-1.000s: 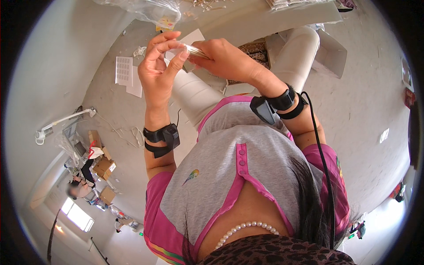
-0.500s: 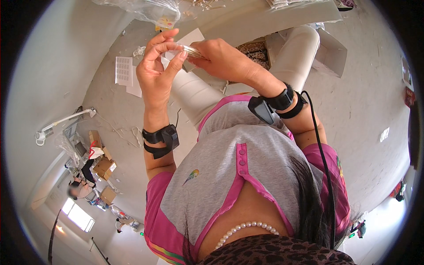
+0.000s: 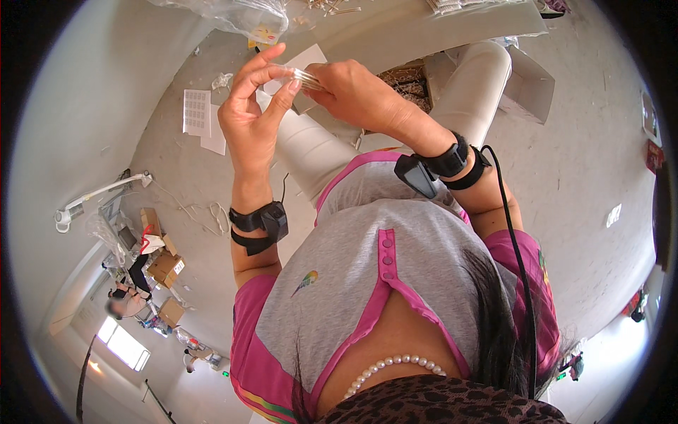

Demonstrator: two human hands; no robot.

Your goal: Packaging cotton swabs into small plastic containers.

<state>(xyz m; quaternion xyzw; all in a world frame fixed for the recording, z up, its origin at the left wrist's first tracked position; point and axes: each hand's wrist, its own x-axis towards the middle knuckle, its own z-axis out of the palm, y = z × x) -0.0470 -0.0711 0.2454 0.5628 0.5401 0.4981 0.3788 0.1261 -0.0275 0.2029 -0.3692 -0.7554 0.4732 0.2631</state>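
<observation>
Raised in front of me, my left hand pinches the white-tipped end of a small bundle of cotton swabs between thumb and forefinger; its other fingers are partly spread. Clear film seems to lie around this end, though I cannot make out its shape. My right hand is closed around the opposite end of the bundle, and its palm and fingers hide that part. The swabs lean slightly down to the right between both hands. Black straps with small devices circle both wrists.
Ahead is a table with loose swabs and a clear plastic bag. Printed sheets lie on the floor at left. Near my legs stand a box with sticks and an open carton. Another person sits far left.
The swabs have turned slightly in my fingers, and their white tips now show more separately. Both hands stay nearly in place.
</observation>
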